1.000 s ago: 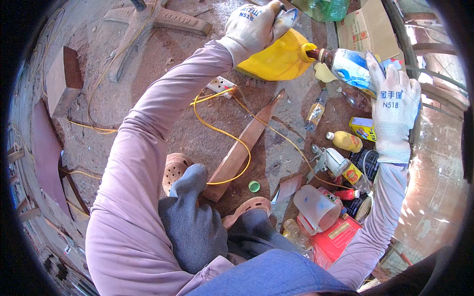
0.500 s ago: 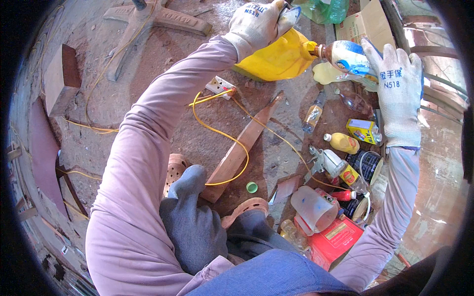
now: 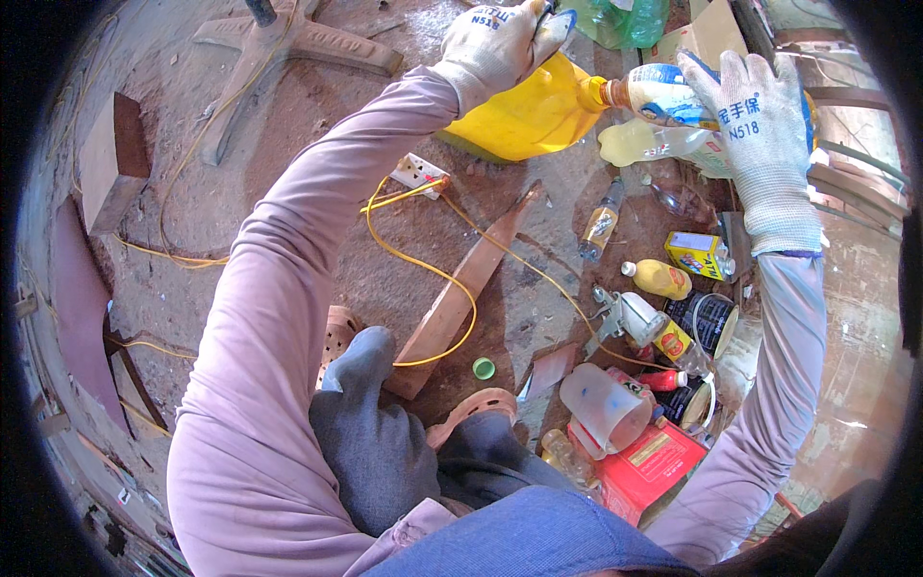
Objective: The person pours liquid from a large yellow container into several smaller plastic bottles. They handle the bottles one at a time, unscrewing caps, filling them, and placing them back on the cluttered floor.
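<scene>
Holding | left hand [image 3: 492, 50]: yellow jug [image 3: 527, 117], just below | right hand [image 3: 758, 120]: labelled bottle [image 3: 661, 94], extending left

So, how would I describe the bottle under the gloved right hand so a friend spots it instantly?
Find the big yellow jug at the top, beside the gloved left hand. At its right end, its mouth meets the amber neck of the bottle under the right hand. Unlike the pale yellowish bottle just below, it wears a blue-and-white label.

Mauve sleeves [image 3: 288, 236], white gloves [image 3: 758, 144]
</scene>
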